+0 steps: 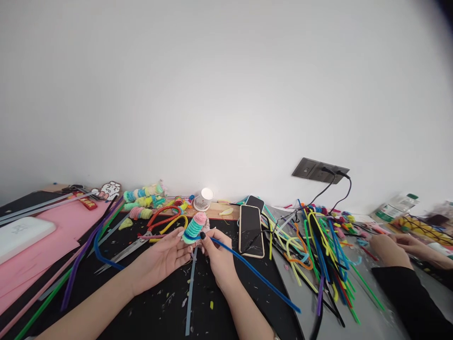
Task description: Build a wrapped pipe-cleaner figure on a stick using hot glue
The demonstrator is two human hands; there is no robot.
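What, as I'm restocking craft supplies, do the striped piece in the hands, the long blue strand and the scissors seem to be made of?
Striped piece: likely chenille stems, soft matte finish; its stacked bands look fuzzy.
Blue strand: probably chenille over wire, though no core shows; it looks velvety.
Scissors: apparently metal blades, with grey sheen; smooth red handle, likely plastic.

A pale wall (219, 99) bears grey sockets (315, 173)
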